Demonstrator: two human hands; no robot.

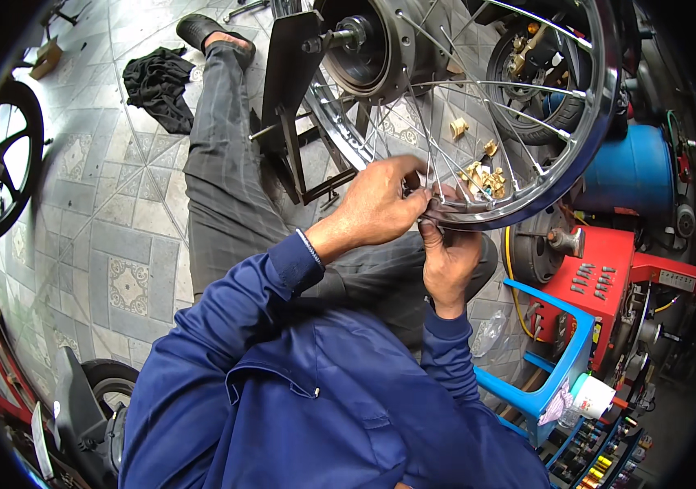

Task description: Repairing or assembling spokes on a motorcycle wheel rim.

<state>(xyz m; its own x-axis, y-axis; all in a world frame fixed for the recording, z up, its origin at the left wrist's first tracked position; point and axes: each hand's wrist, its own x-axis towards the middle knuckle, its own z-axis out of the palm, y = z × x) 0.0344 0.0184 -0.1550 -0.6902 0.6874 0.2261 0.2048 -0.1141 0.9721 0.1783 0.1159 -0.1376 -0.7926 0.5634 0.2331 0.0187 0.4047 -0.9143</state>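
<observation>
A spoked wheel rim (pixel 560 183) of shiny metal stands upright before me, its spokes (pixel 519 81) running to a grey hub (pixel 423 50). The axle rests in a dark metal stand (pixel 283 98). My left hand (pixel 381 204) is closed at the near part of the rim, thumb and forefinger pinched round the lower end of a spoke; the fingertips partly hide it. Just right of it, my right hand (pixel 451 265) grips the rim from below, thumb up against its outer edge and the other fingers mostly hidden behind.
Crumpled yellowish scraps (pixel 485 179) lie on the tiled floor beyond the rim. To the right are a blue drum (pixel 625 171), a red machine (pixel 580 281) and a blue plastic stool (pixel 580 342). A black cloth (pixel 159 85) lies left of my outstretched leg; a black wheel (pixel 6 163) stands far left.
</observation>
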